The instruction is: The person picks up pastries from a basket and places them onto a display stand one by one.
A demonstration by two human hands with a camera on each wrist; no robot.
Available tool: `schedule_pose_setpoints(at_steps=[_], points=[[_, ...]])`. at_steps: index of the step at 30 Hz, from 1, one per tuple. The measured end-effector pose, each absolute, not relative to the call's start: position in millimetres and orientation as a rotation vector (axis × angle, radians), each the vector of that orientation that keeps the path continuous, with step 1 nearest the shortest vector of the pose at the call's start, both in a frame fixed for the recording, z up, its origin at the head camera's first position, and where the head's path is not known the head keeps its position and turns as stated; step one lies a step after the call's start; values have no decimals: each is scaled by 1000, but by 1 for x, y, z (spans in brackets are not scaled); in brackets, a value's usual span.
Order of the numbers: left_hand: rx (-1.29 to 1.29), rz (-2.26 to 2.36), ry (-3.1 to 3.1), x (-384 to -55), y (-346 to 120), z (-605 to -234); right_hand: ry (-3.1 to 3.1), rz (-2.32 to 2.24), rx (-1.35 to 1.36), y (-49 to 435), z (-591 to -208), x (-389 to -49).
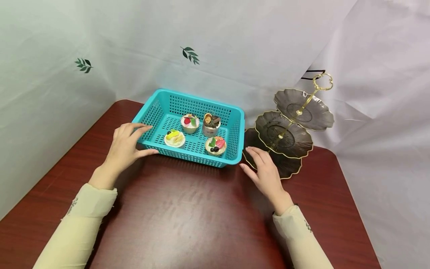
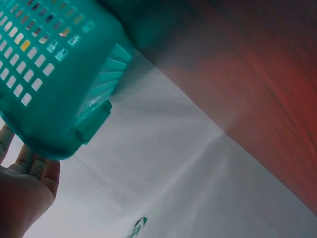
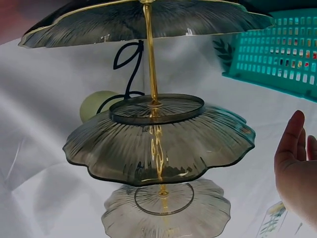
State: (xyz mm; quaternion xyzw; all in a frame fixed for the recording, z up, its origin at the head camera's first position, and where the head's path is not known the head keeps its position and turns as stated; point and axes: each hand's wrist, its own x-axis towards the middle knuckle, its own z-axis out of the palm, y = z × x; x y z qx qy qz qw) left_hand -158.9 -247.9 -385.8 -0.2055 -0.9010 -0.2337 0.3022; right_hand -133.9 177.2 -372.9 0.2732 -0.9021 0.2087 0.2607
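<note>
A turquoise plastic basket (image 1: 188, 155) sits on the table with several small cupcakes inside. One has yellow fruit (image 1: 174, 138), one a red berry and green piece (image 1: 189, 123), one chocolate pieces (image 1: 211, 124) and one strawberry and dark berries (image 1: 215, 145). My left hand (image 1: 125, 146) is at the basket's front left corner, fingers over the rim and thumb extended; contact is unclear. Loosely spread, my right hand (image 1: 263, 172) is near the front right corner, holding nothing. Just beyond it stands a three-tier smoked-glass cake stand (image 1: 268, 130) with gold edges.
The dark red wooden table (image 1: 188, 216) runs up to pale cloth (image 1: 235, 45) printed with green leaves. A gold ring handle (image 1: 323, 82) tops the stand, whose lowest plate (image 1: 289, 166) reaches close to the basket's right side.
</note>
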Motion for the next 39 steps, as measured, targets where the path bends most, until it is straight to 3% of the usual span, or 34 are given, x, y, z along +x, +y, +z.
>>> schedule_pose_setpoints(at_steps=[39], points=[[-285,-699,-2694,-156,-254,-379,-2813,624,705,128,-350,-191]])
